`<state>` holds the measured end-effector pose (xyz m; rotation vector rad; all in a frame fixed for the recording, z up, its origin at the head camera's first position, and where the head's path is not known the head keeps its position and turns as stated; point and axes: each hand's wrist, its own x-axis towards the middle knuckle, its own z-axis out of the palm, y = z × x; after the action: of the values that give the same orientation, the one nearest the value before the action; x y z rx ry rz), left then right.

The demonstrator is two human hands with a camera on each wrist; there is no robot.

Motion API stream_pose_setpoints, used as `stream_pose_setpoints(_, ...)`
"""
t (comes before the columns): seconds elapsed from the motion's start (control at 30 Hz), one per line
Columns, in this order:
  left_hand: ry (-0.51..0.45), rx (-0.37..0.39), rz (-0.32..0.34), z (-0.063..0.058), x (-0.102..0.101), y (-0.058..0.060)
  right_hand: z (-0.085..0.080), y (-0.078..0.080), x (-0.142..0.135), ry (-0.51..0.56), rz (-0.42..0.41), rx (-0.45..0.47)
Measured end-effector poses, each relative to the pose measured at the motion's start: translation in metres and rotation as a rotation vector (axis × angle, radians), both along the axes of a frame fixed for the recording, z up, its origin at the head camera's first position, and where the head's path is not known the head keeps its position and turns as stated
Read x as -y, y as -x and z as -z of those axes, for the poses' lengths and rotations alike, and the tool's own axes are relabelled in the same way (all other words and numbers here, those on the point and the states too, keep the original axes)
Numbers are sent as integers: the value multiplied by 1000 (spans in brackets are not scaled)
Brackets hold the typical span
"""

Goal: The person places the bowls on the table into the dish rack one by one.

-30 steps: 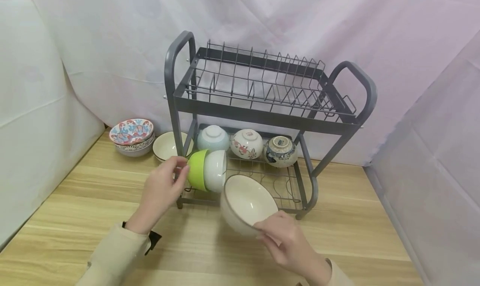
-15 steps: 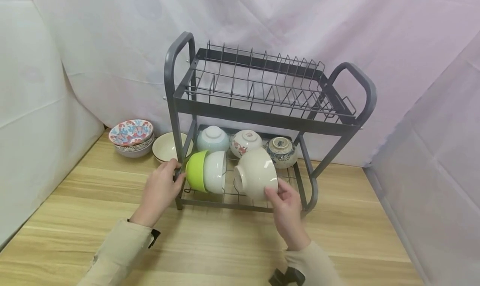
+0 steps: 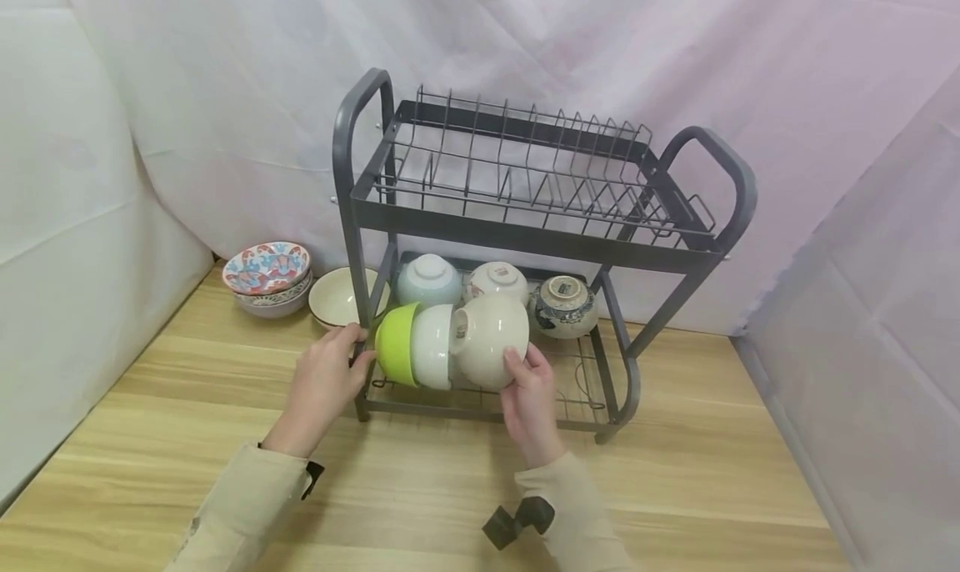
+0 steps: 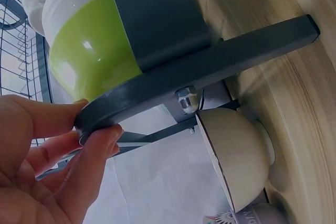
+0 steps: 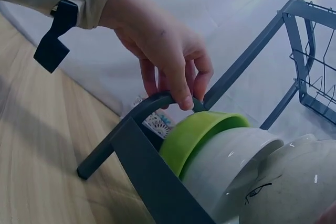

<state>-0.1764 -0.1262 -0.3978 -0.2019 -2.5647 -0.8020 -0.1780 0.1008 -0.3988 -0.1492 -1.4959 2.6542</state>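
Note:
My left hand [image 3: 318,384] holds the lower left side rail of the dark two-tier dish rack [image 3: 525,243]; in the left wrist view, thumb and fingers pinch that rail [image 4: 157,87]. On the lower tier, a green bowl [image 3: 396,344] stands on its side, with a white bowl [image 3: 431,347] nested against it. My right hand [image 3: 531,405] grips a cream bowl [image 3: 491,334] by its right rim. That bowl is tilted sideways, its foot facing left, close against the white bowl's open side. In the right wrist view the cream bowl [image 5: 294,182] partly covers the white bowl's opening.
Behind, on the same tier, a light blue bowl [image 3: 429,280], a floral bowl [image 3: 497,276] and a blue-patterned bowl [image 3: 564,309] sit upside down. Left of the rack, another cream bowl [image 3: 333,298] and a stack of patterned bowls [image 3: 266,269] stand on the wooden table [image 3: 187,405].
The right hand has lifted the cream bowl from before the rack, turned it sideways and moved it left to the white bowl. My left hand has come onto the rack's side rail.

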Motion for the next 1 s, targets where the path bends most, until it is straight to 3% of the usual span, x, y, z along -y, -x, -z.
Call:
stream_pose_setpoints(0.47, 54, -67, 11, -2, -1, -5, 14, 1, 18, -100, 36, 46)
stream_pose_setpoints(0.6, 85, -81, 25, -1, -3, -3, 14, 0, 23, -124, 57, 14)
stream_pose_setpoints(0.83, 78, -83, 31, 0, -2, -2, 20, -4, 29, -332, 79, -63)
stream_pose_setpoints(1.0, 76, -86, 39, 1, 0, -2, 22, -6, 30, -411, 96, -81)
